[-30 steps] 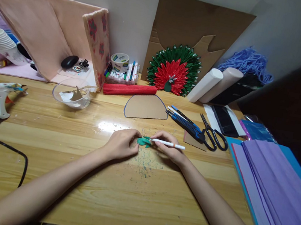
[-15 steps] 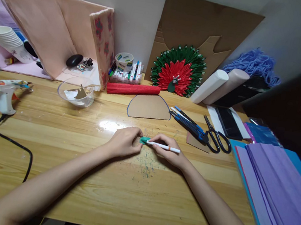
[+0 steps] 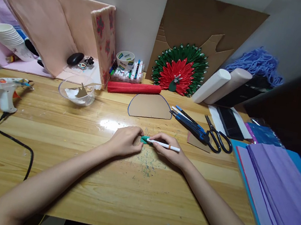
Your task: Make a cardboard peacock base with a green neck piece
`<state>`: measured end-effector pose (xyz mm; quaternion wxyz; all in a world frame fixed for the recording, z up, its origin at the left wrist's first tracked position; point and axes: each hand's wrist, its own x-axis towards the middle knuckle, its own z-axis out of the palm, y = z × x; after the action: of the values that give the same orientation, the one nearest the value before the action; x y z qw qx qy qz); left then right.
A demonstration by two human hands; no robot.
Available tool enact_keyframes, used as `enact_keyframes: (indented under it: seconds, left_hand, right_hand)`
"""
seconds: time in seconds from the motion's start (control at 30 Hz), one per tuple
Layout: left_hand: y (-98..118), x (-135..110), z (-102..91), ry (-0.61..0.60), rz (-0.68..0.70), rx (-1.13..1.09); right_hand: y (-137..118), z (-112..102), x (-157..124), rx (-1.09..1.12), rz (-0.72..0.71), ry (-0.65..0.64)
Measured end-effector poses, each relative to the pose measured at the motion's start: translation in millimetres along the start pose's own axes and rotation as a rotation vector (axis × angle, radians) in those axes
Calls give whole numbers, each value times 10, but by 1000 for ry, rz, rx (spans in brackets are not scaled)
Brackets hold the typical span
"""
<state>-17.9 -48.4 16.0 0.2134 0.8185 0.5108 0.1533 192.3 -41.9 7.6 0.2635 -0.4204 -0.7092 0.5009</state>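
Between my fingers, near the middle of the table, is a small green piece point(image 3: 144, 139), partly hidden; its material is hard to make out. My left hand point(image 3: 127, 139) pinches it from the left side. A white marker point(image 3: 166, 145) with an orange-brown band is gripped in my right hand point(image 3: 167, 151), its tip against the green piece. Behind my hands lies a half-round cardboard piece point(image 3: 150, 107) edged in blue. Blue and green specks and strokes mark the wood around and below the green piece.
Scissors point(image 3: 216, 136), a craft knife point(image 3: 189, 126) and purple paper point(image 3: 283, 190) lie on the right. At the left are a glue gun point(image 3: 6, 93), its cord point(image 3: 17, 140) and a clear bowl point(image 3: 76, 95). A red paper roll point(image 3: 134, 88) and a peacock craft point(image 3: 178, 69) stand behind.
The marker tip stays at the green piece, with only slight movement of my fingers. More of the piece looks evenly green. The camera view has shifted slightly.
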Motion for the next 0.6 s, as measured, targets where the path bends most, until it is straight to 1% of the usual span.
enact_keyframes:
  seconds: [0.23,0.4,0.6]
  left_hand:
    - [5,-14,0,4,11,-3]
    - [9,-33,-1,20,54,-5]
    - [9,-22,11,27,60,-1]
  right_hand:
    - [20,-7,-2,21,19,5]
    - [22,-8,-2,22,27,-12]
    - [13,-5,2,26,37,-22]
